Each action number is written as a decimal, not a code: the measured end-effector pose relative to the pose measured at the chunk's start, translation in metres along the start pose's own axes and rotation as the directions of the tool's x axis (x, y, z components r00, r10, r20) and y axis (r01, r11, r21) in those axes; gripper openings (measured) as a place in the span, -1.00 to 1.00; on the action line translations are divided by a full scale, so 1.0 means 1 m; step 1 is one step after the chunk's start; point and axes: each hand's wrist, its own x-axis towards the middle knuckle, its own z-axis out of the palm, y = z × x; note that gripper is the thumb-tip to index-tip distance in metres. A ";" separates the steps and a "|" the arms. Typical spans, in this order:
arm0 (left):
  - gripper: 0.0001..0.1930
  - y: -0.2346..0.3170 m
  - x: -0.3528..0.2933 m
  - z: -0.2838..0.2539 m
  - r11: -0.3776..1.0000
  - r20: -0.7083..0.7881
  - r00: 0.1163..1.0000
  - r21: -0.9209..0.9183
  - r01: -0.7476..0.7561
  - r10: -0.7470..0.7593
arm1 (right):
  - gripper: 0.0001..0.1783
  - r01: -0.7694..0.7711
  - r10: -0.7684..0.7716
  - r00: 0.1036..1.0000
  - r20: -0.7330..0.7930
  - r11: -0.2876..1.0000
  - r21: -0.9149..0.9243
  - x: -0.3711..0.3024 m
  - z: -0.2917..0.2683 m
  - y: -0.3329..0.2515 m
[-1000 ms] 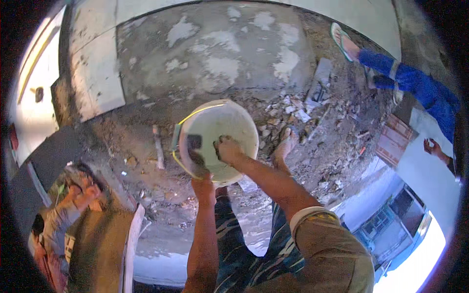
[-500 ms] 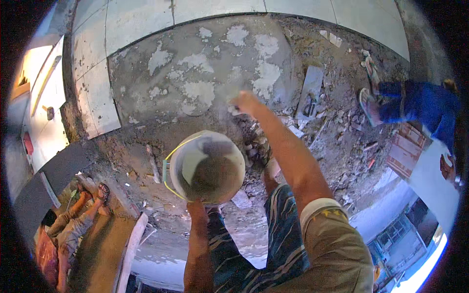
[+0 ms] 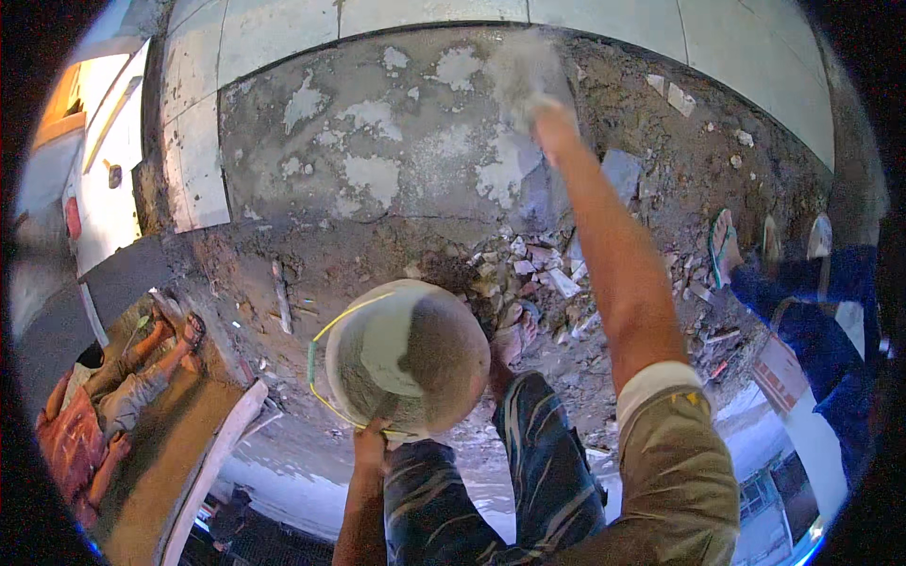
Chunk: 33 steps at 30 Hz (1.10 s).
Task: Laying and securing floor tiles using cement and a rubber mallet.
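A pale round bucket (image 3: 459, 349) with a yellow wire handle and a green grip stands tilted before my legs, grey powder in it. My left hand (image 3: 373, 439) clasps its near rim. Out over the far right of the wet grey mortar bed (image 3: 274, 170), my right hand (image 3: 554, 127) is stretched forward. A blurred cloud of grey powder (image 3: 528, 71) spreads just beyond it. Its fingers are smeared by motion, so whether anything is in them is hidden. White powdery patches (image 3: 373, 179) lie on the mortar.
Pale tiles (image 3: 425, 19) border the mortar at the back and left. Broken rubble (image 3: 538, 274) lies right of the bucket. At the right, a person in blue trousers (image 3: 802, 292) stands in sandals; another person (image 3: 85, 424) sits at lower left. A grey slab (image 3: 621, 174) rests near my forearm.
My right hand has swung forward and to the right, and a powder cloud has appeared by it. The bucket sits slightly lower in view, my left hand still on its rim.
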 end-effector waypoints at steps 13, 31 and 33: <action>-0.84 -0.082 0.004 0.012 0.985 -0.052 0.998 -0.163 -0.054 0.046 | -0.65 0.505 -0.265 0.825 0.500 0.743 -0.439 -0.322 0.112 0.018; -0.70 -0.230 0.003 0.073 0.962 0.309 0.911 -0.095 -0.256 0.273 | -0.62 -0.515 0.412 0.839 0.355 0.812 0.275 -0.566 -0.125 0.236; -0.67 -0.254 -0.002 0.133 0.953 0.459 0.837 -0.081 -0.293 0.297 | -0.66 -0.524 0.492 0.849 0.193 0.738 0.426 -0.586 -0.191 0.265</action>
